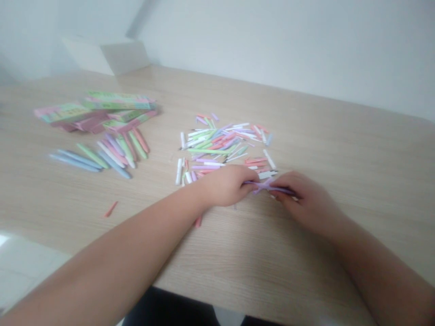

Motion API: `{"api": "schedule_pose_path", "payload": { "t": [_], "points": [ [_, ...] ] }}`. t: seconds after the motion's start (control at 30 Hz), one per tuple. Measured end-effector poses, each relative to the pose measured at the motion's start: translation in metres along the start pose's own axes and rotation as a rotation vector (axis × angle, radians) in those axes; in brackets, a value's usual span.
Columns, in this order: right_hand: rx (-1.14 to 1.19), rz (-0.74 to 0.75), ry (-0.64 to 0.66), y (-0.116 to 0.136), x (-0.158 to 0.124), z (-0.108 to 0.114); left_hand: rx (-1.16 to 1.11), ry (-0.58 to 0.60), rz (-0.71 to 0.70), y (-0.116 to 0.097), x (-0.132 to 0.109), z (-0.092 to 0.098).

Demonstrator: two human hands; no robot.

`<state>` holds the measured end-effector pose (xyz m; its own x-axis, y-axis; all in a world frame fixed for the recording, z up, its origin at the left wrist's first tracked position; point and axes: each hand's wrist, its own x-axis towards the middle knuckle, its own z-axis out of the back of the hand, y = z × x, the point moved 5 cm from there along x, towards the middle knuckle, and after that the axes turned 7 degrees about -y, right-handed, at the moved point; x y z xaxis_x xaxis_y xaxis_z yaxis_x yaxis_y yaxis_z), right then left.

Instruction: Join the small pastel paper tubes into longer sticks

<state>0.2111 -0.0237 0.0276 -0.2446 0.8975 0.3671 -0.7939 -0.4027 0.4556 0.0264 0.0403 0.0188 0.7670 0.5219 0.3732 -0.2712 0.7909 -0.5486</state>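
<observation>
Two bare hands meet over the near part of the desk (pixel 238 262), your left hand (pixel 234 185) and right hand (pixel 302 199) each pinching at slender purple pieces (pixel 267 184) that cross or touch between them, in front of the pile. Each grip is closed down at the fingertips, though blur hides where one piece ends and the next begins. About a dozen pastel pens (pixel 117 151) lie to your left, seemingly whole and, by the look of it, the finished share of the work. Far more appears left to do: loose parts (pixel 217 142) in white, green, coral and purple spread across the middle, unjoined as far as can be told. One red piece (pixel 110 209) lies by itself nearer you, left of your forearm, and another shows just below that arm. Patterned pink-and-green cartons (pixel 118 102) are heaped behind the pens; whether any are filled, you cannot tell from this angle. Pale wood grain runs across the desktop, a white box (pixel 124 56) stands near its back edge, a plain wall (pixel 288 45) rises behind, and light floor (pixel 27 267) shows at lower left.
</observation>
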Motion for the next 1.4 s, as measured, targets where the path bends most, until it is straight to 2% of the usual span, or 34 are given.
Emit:
{"api": "schedule_pose_path", "payload": {
  "t": [0.17,0.37,0.53,0.63,0.8,0.9,1.03,1.1,1.17,1.23,1.3,1.4],
  "points": [
    [0.183,-0.25,-0.085,-0.015,-0.009,0.0,-0.006,-0.002,0.008,-0.003,0.0,0.002],
    [0.431,-0.382,-0.012,-0.016,-0.01,-0.011,0.033,0.019,-0.009,-0.007,0.0,0.002],
    [0.529,-0.508,0.029,-0.015,-0.008,-0.02,0.04,0.034,-0.031,-0.006,0.001,0.001],
    [0.423,-0.445,0.061,-0.014,-0.007,-0.018,0.024,0.02,-0.035,-0.003,0.001,0.003],
    [-0.142,-0.071,0.111,-0.002,-0.003,-0.009,0.017,0.035,-0.039,0.002,0.0,0.003],
    [-0.274,0.008,0.143,0.003,-0.002,-0.008,0.036,0.033,-0.043,0.001,0.0,0.002],
    [-0.234,-0.041,0.237,0.003,-0.003,-0.012,0.081,0.05,-0.041,-0.003,-0.001,0.0],
    [-0.09,-0.184,0.299,-0.002,-0.005,-0.017,0.097,0.06,-0.049,-0.005,-0.001,-0.001],
    [0.121,-0.394,0.324,-0.009,-0.009,-0.022,0.097,0.052,-0.069,-0.007,0.0,0.0],
    [0.3,-0.515,0.275,-0.013,-0.01,-0.024,0.082,0.029,-0.08,-0.008,0.0,0.002],
    [0.294,-0.444,0.15,-0.012,-0.007,-0.017,0.063,-0.002,-0.064,-0.008,0.001,0.004],
    [-0.013,-0.168,0.006,-0.006,-0.003,-0.002,0.015,-0.035,-0.024,-0.008,0.001,0.006]
  ]
}}
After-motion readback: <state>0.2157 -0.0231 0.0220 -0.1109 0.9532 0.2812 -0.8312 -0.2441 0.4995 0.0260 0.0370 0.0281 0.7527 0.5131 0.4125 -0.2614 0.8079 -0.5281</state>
